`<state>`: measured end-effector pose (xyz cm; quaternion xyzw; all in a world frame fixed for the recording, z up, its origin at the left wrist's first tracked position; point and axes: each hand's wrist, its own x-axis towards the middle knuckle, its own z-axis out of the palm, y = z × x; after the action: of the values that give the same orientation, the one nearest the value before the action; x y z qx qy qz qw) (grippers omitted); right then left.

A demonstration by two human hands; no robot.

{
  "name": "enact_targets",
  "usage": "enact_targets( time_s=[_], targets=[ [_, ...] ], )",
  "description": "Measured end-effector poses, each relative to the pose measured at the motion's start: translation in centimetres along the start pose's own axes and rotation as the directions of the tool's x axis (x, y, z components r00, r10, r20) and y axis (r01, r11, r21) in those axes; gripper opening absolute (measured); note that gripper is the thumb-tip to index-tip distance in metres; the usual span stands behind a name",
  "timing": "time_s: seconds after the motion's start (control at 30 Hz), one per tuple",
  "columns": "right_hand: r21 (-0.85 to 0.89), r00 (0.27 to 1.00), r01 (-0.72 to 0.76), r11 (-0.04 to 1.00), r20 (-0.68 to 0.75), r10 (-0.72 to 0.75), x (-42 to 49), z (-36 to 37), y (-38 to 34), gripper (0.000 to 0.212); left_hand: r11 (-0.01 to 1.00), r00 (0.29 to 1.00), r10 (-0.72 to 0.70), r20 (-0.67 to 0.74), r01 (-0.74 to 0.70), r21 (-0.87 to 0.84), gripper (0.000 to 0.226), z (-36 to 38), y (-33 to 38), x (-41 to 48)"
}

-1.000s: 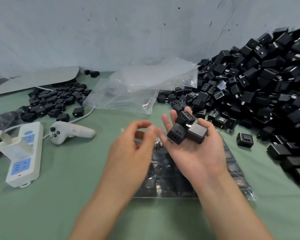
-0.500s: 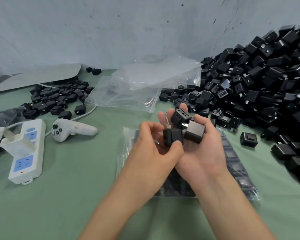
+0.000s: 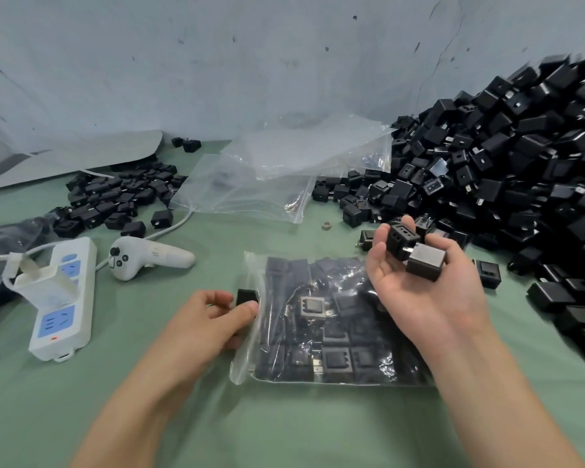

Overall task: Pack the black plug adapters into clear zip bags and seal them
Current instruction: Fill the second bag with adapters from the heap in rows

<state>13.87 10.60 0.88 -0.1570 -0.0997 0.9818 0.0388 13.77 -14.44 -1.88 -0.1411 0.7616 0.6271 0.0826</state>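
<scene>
A clear zip bag (image 3: 250, 359) lies flat on the green table in front of me, holding several black plug adapters. Its opening faces left. My left hand (image 3: 213, 322) pinches one black adapter (image 3: 246, 296) right at the bag's left edge. My right hand (image 3: 419, 285) hovers palm up above the bag's right part, its fingers curled round two black adapters (image 3: 414, 253). A big heap of loose black adapters (image 3: 507, 170) fills the right side.
Empty clear bags (image 3: 277, 177) lie at the back centre. A smaller pile of adapters (image 3: 115, 197) sits at the left, beside a white power strip (image 3: 63, 298) and a white handheld controller (image 3: 149, 258). A small ring (image 3: 326, 225) lies near the heap. A wall stands behind.
My left hand took one adapter from my right hand and carried it down and left to the bag's opening. My right hand moved right, now holding two adapters.
</scene>
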Motion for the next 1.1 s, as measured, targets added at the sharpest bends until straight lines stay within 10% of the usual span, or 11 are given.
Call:
enact_targets(
  time_s=[0.2, 0.37, 0.57, 0.7, 1.1],
  targets=[
    [-0.002, 1.0, -0.019, 1.0, 0.007, 0.02, 0.0, -0.2, 0.2, 0.027, 0.996, 0.991, 0.012, 0.134, -0.001, -0.086, 0.021, 0.4, 0.7, -0.5],
    [-0.004, 0.999, -0.032, 0.999, 0.003, 0.032, 0.1, -0.1, 0.3, 0.027, 0.948, 0.982, 0.19, 0.014, -0.187, 0.258, 0.013, 1.3, 0.7, -1.1],
    [-0.001, 0.999, -0.034, 0.999, -0.011, 0.034, 0.1, 0.0, 0.6, 0.028, 0.935, 0.976, 0.215, 0.04, -0.217, 0.282, 0.057, 1.9, 0.9, -1.5],
    [0.001, 1.0, -0.03, 1.0, -0.005, 0.03, 0.1, 0.0, 0.7, 0.028, 0.825, 0.93, 0.363, -0.057, -0.292, 0.485, 0.021, 3.3, 0.5, -2.0],
    [0.003, 0.999, -0.037, 0.999, -0.01, 0.037, 0.0, -0.1, 0.6, 0.027, 0.944, 0.968, 0.248, 0.029, -0.249, 0.217, 0.024, 2.3, 0.2, -1.1]
  ],
)
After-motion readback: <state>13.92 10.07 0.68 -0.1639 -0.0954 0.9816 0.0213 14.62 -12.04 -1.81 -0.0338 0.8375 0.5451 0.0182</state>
